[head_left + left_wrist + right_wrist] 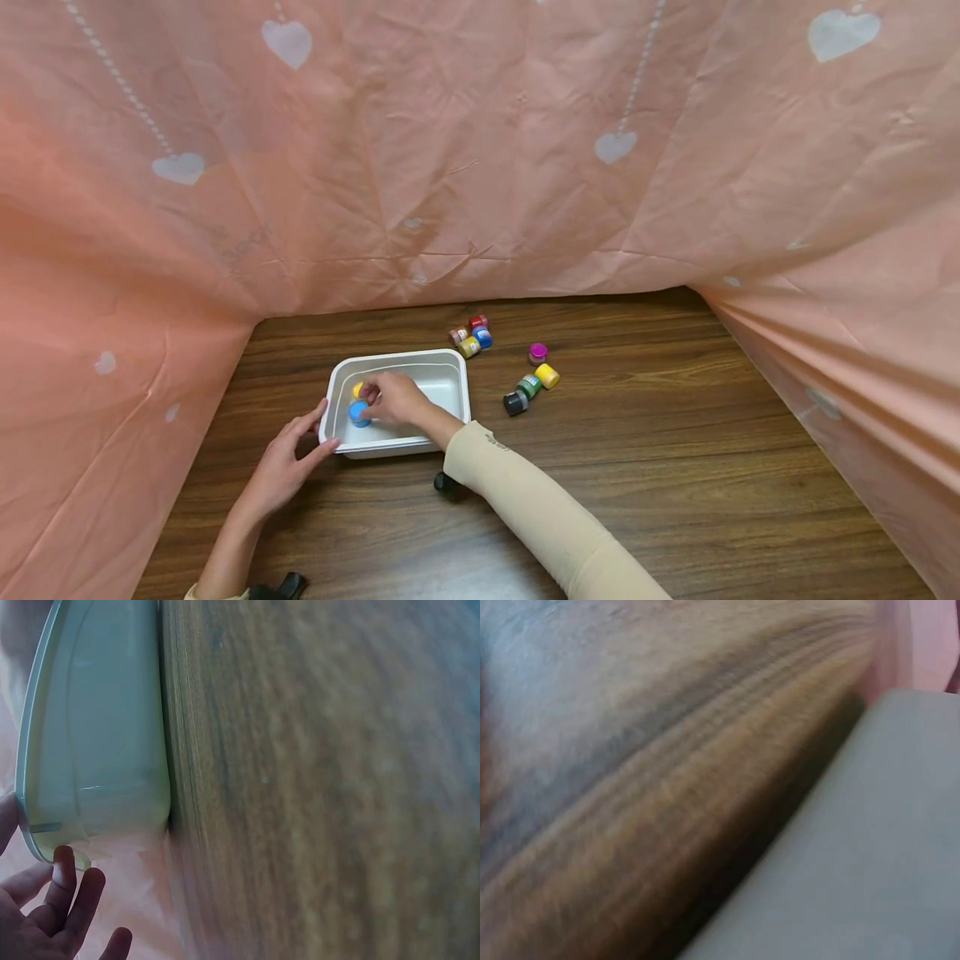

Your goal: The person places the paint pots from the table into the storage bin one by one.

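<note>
While inside the white tray (453,385), right fingers (372,411) curved at blue jar (357,414).

Left hand (282,461) splayed, right hand (394,398) apparently curled

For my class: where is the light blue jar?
In the head view, the light blue jar is inside the white tray, toward its left, by a yellow jar and the right hand.

A brown wood-grain surface (675,433) bears a white tray (444,388) and small coloured jars (528,386).
</note>
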A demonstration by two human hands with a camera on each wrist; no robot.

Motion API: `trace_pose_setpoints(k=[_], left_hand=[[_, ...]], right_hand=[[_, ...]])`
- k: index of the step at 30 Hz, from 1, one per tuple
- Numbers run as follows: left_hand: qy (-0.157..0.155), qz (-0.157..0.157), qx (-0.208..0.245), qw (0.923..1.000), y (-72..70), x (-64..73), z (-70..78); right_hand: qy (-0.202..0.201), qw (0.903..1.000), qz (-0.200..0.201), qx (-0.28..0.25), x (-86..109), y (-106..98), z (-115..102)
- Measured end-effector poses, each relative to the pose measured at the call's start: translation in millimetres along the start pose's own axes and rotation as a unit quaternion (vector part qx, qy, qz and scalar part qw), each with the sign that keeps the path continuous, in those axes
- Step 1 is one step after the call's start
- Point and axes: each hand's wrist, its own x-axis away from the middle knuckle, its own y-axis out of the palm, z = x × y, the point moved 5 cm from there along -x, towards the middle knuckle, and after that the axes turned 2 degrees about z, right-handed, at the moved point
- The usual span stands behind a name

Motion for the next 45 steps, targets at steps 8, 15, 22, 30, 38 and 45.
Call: trace_pose_setpoints(k=[8,15,22,30,38,45], left_hand=[[-0.010,-0.006,-0.005,0.9999,1.1,0.2,0.1],[-0.016,-0.005,-0.001,0.9999,0.6,-1.4,-0.9],[-0.015,-0.005,0.005,0.9999,0.5,-3.0,0.1],[-0.016,-0.005,0.002,0.9999,0.0,-1.5,-0.1],[-0.010,-0.001,0.002,0.9999,-0.7,-0.7,-0.9],[-0.006,-0.002,0.005,1.0000,0.4,-1.2,-0.7]], right_hand=[[-0.025,0.9995,0.000,-0.021,13.9,-26.0,-3.6],[-0.045,0.9982,-0.003,-0.040,33.2,-57.7,-0.5],[-0.044,0.9955,0.024,-0.080,60.3,-98.8,19.7],[0.000,0.9909,0.074,-0.113,94.6,-142.0,64.8],[0.047,0.9819,0.134,-0.125,125.2,-163.0,116.2],[0.093,0.9689,0.182,-0.139,148.8,-170.7,161.4]])
